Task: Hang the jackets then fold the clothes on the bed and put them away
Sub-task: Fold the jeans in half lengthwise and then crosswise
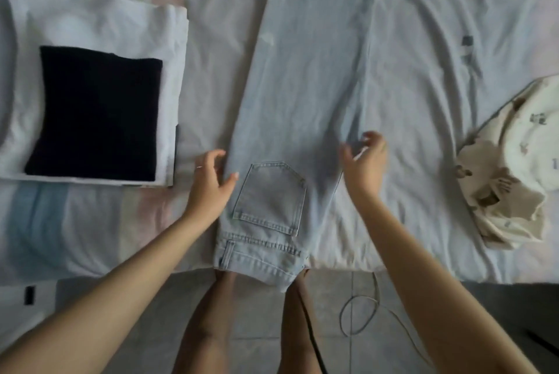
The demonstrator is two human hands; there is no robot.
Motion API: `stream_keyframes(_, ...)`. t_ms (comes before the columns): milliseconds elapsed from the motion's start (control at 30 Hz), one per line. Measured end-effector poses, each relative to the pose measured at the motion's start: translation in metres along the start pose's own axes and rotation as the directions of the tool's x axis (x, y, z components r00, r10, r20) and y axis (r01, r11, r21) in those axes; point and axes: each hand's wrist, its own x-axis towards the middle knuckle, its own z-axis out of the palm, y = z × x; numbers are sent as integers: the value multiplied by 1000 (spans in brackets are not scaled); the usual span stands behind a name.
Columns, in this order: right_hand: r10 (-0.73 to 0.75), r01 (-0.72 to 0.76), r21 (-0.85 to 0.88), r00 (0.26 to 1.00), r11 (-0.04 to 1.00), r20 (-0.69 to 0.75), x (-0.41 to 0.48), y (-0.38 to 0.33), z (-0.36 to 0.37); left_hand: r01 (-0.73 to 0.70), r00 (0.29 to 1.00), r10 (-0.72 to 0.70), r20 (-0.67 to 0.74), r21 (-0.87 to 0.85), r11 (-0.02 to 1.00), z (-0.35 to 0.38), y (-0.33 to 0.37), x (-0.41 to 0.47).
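Note:
Pale blue jeans [308,77] lie lengthwise on the bed, folded leg over leg, back pocket up, with the waistband hanging over the near edge. My left hand [210,183] rests at the jeans' left edge beside the pocket, its thumb on the denim and its fingers loosely curved. Over the jeans' right edge hovers my right hand [364,161], fingers spread and relaxed, holding nothing. At the left sits a folded stack: a black garment [96,116] on top of white folded cloth [99,25].
A crumpled cream printed garment [511,168] lies at the bed's right edge. The bed sheet [438,86] is white with pastel stripes on the left. Below the bed edge are a tiled floor, a looped cable [360,316] and my legs.

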Motion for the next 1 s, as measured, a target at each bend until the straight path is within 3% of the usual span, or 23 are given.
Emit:
stream_keyframes(100, 193, -196, 50, 979, 979, 66, 51, 3, 18, -16, 1000, 16, 0, 104, 994, 23, 0, 12)
stream_keyframes(167, 216, -217, -6, 970, 976, 113, 67, 11, 22, -17, 999, 21, -28, 130, 991, 33, 0, 14)
stream_keyframes(233, 222, -224, 11, 972, 975, 81, 75, 18, 21, 9, 997, 3, -74, 157, 987, 39, 3, 17)
stream_keyframes(333, 256, -260, -60, 964, 964, -72, 64, 15, 26, 102, 987, -49, -150, 364, 926, 44, 15, 22)
stream_keyframes(400, 118, -163, -225, 973, 961, -201, 64, 0, 32, -52, 988, 111, -103, 455, 889, 43, 25, 39)
stream_keyframes(433, -43, -5, -306, 988, 952, -150, 63, -7, 35, -175, 976, 216, -27, 497, 850, 43, 27, 50)
stream_keyframes(467, -257, 233, -367, 966, 900, -15, 65, -9, 40, -283, 952, 301, 56, 536, 795, 43, 30, 66)
stream_keyframes(500, -428, 447, -420, 892, 789, 145, 80, -17, 45, -349, 931, 347, 116, 563, 749, 41, 37, 95)
stream_keyframes(567, -528, 654, -477, 756, 587, 386, 118, -25, 56, -364, 922, 365, 131, 616, 699, 39, 53, 154)
stream_keyframes(633, -422, 620, -540, 784, 569, 455, 166, -41, 63, -358, 923, 356, 145, 660, 661, 33, 75, 217)
stream_keyframes(767, -324, 492, -626, 871, 606, 370, 270, -87, 68, -383, 909, 379, 172, 704, 598, 22, 135, 334)
stream_keyframes(867, -400, 498, -644, 864, 581, 306, 341, -118, 75, -377, 907, 386, 167, 731, 569, 25, 174, 409)
stream_keyframes(1000, -622, 605, -596, 753, 528, 213, 397, -132, 86, -436, 831, 532, 162, 784, 442, 28, 190, 465)
